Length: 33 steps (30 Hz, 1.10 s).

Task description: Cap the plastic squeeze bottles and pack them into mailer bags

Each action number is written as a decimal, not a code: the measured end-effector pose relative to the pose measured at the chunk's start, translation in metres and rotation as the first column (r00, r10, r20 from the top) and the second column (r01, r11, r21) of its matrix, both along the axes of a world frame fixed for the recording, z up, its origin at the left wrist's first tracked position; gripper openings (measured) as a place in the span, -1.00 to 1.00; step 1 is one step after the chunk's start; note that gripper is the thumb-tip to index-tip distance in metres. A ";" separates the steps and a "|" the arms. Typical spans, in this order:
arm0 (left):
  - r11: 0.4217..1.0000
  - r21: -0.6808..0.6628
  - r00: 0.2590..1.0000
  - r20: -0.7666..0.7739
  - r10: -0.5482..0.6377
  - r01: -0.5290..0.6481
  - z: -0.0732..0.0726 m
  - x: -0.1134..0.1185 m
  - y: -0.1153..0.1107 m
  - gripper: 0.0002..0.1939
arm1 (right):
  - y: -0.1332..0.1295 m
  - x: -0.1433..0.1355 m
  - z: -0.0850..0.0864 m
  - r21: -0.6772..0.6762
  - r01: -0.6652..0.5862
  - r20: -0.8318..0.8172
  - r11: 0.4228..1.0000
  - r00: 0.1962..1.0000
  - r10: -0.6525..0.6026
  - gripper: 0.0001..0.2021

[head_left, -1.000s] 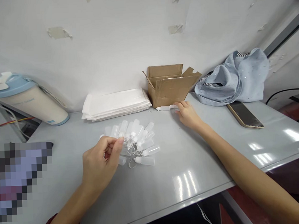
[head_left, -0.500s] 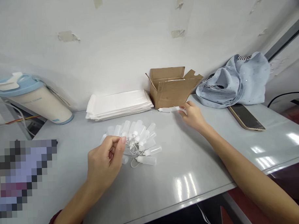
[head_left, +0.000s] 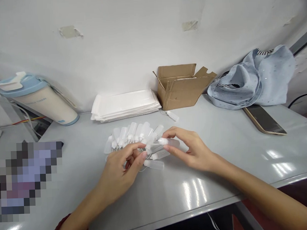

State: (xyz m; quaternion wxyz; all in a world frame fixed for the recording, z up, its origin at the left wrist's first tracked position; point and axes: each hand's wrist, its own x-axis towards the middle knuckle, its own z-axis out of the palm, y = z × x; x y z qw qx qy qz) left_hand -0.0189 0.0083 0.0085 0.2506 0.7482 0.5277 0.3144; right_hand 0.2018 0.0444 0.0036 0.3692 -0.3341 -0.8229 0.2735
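A heap of small translucent plastic dropper bottles (head_left: 132, 130) with white caps and thin loops lies on the grey table. At the heap's right side my right hand (head_left: 192, 149) pinches one dropper bottle (head_left: 172, 142) between thumb and fingers, its white tip pointing left. My left hand (head_left: 123, 166) is at the front of the heap, thumb and forefinger closed near a white cap; what they grip, if anything, is hard to make out. A single dropper bottle (head_left: 173, 116) lies apart from the heap, in front of the open cardboard box (head_left: 181, 94).
A stack of white paper sleeves (head_left: 125, 104) stands against the wall, left of the box. Farther left is a cream tumbler (head_left: 52, 105) with a blue lid. On the right are a light blue cloth bag (head_left: 243, 85) and a phone (head_left: 265, 119). A pixelated patch covers the left.
My right hand has let go of the bottle by the box, come back to the heap and taken hold of a bottle there. My left hand has shifted right. The view has tilted slightly.
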 end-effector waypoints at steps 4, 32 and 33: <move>0.998 -0.048 0.999 0.013 -0.030 0.030 -0.002 0.001 0.000 -0.82 | -0.006 -0.003 0.003 0.000 -0.048 -0.001 0.999 0.999 0.048 -0.86; 0.986 0.118 0.993 -0.005 0.117 -0.115 -0.001 0.004 0.001 -0.89 | -0.009 -0.005 -0.003 0.157 -0.084 0.043 0.984 0.996 0.078 -0.86; 0.986 0.142 0.995 -0.018 0.096 -0.093 -0.002 0.004 0.001 -0.90 | -0.009 -0.006 -0.004 0.160 -0.098 0.047 0.982 0.995 0.092 -0.85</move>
